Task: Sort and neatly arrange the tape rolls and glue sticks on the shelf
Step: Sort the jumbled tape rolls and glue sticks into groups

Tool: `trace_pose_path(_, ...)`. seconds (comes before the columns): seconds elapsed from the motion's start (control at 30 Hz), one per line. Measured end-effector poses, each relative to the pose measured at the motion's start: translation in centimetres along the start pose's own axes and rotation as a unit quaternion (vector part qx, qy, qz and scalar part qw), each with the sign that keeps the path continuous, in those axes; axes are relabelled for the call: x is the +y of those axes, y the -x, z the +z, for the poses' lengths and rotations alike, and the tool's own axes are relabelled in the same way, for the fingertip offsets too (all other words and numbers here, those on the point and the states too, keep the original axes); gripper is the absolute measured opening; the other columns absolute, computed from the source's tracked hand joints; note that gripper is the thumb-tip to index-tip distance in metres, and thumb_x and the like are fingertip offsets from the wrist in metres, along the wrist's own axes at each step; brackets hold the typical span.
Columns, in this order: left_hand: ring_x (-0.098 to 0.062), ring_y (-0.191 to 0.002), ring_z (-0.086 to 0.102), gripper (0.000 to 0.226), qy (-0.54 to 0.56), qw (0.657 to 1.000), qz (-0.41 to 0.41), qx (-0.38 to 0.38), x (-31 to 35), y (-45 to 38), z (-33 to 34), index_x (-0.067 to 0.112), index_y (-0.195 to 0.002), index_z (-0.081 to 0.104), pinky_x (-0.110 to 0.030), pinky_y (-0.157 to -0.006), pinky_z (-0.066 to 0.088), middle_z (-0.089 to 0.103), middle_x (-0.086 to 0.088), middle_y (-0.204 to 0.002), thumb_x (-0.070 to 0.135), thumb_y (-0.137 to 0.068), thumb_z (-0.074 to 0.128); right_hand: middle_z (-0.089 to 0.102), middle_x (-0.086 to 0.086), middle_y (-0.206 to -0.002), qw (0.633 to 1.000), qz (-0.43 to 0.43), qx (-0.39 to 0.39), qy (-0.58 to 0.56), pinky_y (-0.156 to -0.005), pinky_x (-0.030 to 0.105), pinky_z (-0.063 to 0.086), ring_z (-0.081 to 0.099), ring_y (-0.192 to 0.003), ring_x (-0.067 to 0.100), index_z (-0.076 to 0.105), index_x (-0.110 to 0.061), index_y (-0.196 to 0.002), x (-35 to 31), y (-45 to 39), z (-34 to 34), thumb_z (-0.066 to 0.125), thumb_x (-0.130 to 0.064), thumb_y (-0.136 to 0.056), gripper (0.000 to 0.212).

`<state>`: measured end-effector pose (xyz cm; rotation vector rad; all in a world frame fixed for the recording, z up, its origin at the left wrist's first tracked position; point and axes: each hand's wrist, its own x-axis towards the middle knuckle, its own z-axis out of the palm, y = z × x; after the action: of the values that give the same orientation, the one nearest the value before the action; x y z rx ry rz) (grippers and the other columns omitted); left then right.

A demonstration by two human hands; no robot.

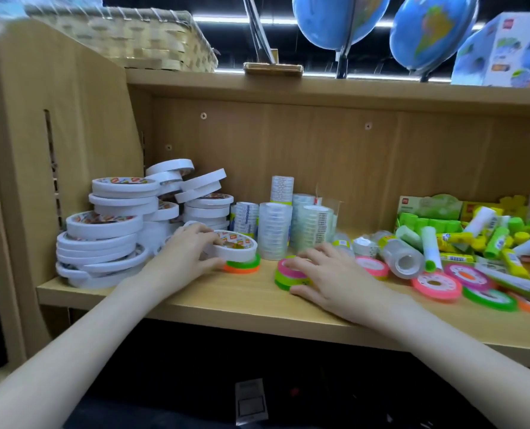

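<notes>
My left hand (185, 250) grips a white tape roll (237, 247) that lies on a small green and orange tape stack (245, 266). My right hand (325, 275) rests over a pink and green tape stack (285, 274), fingers and thumb curled round it. Piles of white tape rolls (103, 243) fill the left of the wooden shelf (226, 301). Stacks of clear tape (274, 230) stand behind the hands. Loose neon tape rolls (437, 284) and green and yellow glue sticks (474, 239) lie jumbled at the right.
The shelf's side panel (56, 134) closes off the left. A green box (429, 207) stands at the back right. On the board above stand a woven basket (127, 35), two globes (338, 17) and a carton (502, 51).
</notes>
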<state>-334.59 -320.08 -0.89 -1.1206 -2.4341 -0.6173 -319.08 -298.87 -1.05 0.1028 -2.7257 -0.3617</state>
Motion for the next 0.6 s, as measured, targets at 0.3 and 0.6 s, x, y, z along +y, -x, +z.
trace_pose_path(0.3, -0.012, -0.071, 0.051, 0.019, 0.036, 0.986, 0.008, 0.163, -1.0, 0.4, -2.9, 0.008, -0.097, 0.065, -0.016, -0.063, 0.032, 0.058, 0.0, -0.082, 0.02, -0.082, 0.069, 0.039, 0.005, -0.136, 0.995, 0.005, -0.061, -0.079, -0.103, 0.044, 0.03, 0.034, -0.125, 0.028, 0.041, -0.024, -0.136, -4.0, -7.5, -0.7, 0.047, -0.044, -0.093, 0.048)
trace_pose_path(0.6, -0.029, -0.076, 0.066, 0.058, -0.312, 0.947, -0.002, 0.08, -2.5, 1.7, -1.9, 0.012, -0.098, 0.072, -0.04, -0.069, 0.041, 0.072, -0.005, -0.072, 0.054, -0.084, 0.034, 0.052, 0.009, -0.12, 0.986, 0.009, -0.078, -0.149, -0.089, 0.031, 0.038, 0.048, -0.113, 0.024, 0.053, -0.016, -0.118, -3.6, -8.8, -0.1, 0.059, -0.025, -0.09, 0.031)
